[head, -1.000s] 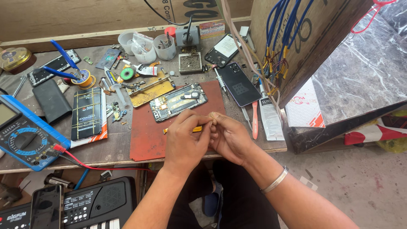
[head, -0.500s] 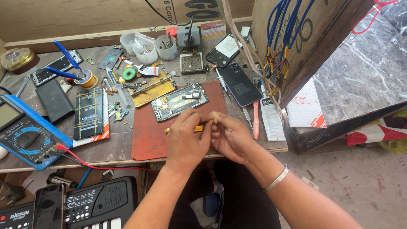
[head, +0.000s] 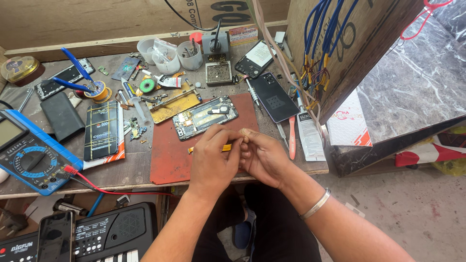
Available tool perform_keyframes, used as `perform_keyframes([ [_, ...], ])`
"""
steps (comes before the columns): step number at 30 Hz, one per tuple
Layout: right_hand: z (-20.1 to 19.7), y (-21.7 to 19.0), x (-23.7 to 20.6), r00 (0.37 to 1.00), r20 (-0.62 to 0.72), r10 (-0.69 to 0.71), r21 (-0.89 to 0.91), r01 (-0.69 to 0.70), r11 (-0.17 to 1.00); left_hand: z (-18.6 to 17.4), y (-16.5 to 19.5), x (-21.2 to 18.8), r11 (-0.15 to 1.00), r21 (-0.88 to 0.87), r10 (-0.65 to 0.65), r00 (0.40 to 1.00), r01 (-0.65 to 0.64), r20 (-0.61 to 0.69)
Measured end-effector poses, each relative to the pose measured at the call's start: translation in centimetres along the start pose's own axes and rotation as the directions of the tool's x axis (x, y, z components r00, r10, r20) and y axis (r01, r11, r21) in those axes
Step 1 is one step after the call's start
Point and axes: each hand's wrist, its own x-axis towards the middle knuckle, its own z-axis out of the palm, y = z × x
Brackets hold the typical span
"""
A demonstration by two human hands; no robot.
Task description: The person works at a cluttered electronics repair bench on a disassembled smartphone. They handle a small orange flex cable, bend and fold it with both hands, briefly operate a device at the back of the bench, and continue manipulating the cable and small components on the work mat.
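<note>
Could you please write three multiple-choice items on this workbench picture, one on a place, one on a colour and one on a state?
1. Where does the opened phone lie?
A. on the red-brown mat
B. on the keyboard
C. on the floor

2. What colour is the multimeter at the bench's left edge?
A. green
B. blue
C. white

3. How are the two hands placed?
A. far apart
B. close together over the mat's near edge
C. resting on the multimeter

Answers:
1 A: the opened phone sits on the upper part of the red-brown mat.
2 B: its casing is blue, with a red lead plugged in.
3 B: the left hand and the right hand meet in front of the person, the left over a small yellow tool.
</note>
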Motion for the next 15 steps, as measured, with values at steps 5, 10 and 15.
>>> perform_keyframes([
  [5,0.23,0.02,-0.09,1.0,0.018,0.019,0.016,-0.02,1.0,-0.4,-0.03,-0.31,0.999,-0.036,-0.009,1.0,0.01,0.03],
  [10,0.04,0.07,0.12,0.999,-0.048,0.021,-0.007,-0.021,1.0,-0.07,0.01,0.1,1.0,0.022,-0.02,1.0,0.02,0.009],
  [15,-0.42,0.06,0.01,0.998,0.055,0.021,0.031,-0.023,0.999,-0.31,0.01,-0.08,1.0,-0.01,0.016,0.999,-0.015,0.041],
])
